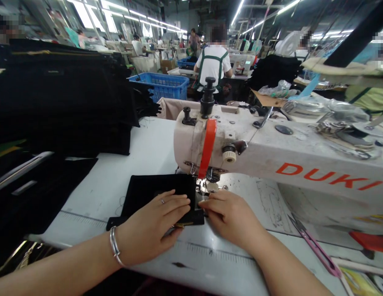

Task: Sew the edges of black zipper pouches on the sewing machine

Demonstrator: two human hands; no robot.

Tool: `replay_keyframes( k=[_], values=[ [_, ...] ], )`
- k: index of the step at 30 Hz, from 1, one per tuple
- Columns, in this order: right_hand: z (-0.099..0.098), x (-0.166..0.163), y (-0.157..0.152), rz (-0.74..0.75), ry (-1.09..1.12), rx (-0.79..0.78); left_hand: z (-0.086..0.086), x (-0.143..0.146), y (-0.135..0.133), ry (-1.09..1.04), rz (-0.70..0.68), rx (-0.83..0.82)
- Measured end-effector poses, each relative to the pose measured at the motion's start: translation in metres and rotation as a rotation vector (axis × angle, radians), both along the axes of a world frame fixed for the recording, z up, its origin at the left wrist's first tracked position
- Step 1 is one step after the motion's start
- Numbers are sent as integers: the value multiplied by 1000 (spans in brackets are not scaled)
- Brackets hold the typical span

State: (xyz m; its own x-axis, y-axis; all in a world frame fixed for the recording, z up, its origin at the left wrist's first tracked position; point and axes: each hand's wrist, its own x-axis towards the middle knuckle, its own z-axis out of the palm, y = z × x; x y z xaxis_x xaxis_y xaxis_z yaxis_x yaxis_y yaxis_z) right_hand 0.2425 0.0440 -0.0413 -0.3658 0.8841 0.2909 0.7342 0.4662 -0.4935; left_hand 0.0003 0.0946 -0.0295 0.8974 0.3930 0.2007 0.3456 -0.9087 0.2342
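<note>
A small black fabric piece (148, 190) with a gold zipper along its near edge lies on the white sewing table (117, 168), under the needle of a white sewing machine (271, 152). My left hand (152, 226) lies flat on the fabric, fingers stretched out and pressing it down; it wears a ring and a silver bracelet. My right hand (230, 216) rests just right of the needle, fingers curled and pinching the fabric's right edge by the presser foot (206, 187).
A tall stack of black fabric pieces (64, 98) fills the left side. Pink thread snips (314, 246) lie on the table at the right. A blue plastic basket (162, 84) stands behind. Other people work at machines in the background.
</note>
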Motion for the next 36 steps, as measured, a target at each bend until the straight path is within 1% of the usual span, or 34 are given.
replay_keyframes(
  k=[2, 4, 6, 8, 10, 12, 19, 25, 30, 33, 36],
  values=[
    [1, 4, 0, 28, -20, -20, -2, 0, -6, -28, 72, -3],
    [2, 4, 0, 52, -48, -31, -4, 2, -11, -54, 103, -5],
    [3, 3, 0, 69, -51, -38, -6, 4, -11, -67, 74, 1],
    [4, 1, -1, 60, -29, -60, -7, 5, -9, -71, 5, 4],
    [5, -1, -1, 40, -15, -86, -6, 5, -4, -78, -50, -3],
    [4, -2, -2, 24, -23, -99, -6, 4, 0, -89, -76, -12],
    [-1, -7, -1, -22, -92, -91, -9, 7, 20, -119, -91, 3],
    [-4, -12, 1, -138, -199, -88, -13, 14, 43, -134, -125, -10],
    [-5, -15, 3, -203, -276, -100, -12, 22, 59, -166, -135, 34],
    [-4, -14, 2, -194, -228, -92, -13, 25, 62, -173, -119, 56],
    [-1, -11, 1, -221, -78, -51, -14, 23, 66, -209, -67, 62]
  ],
)
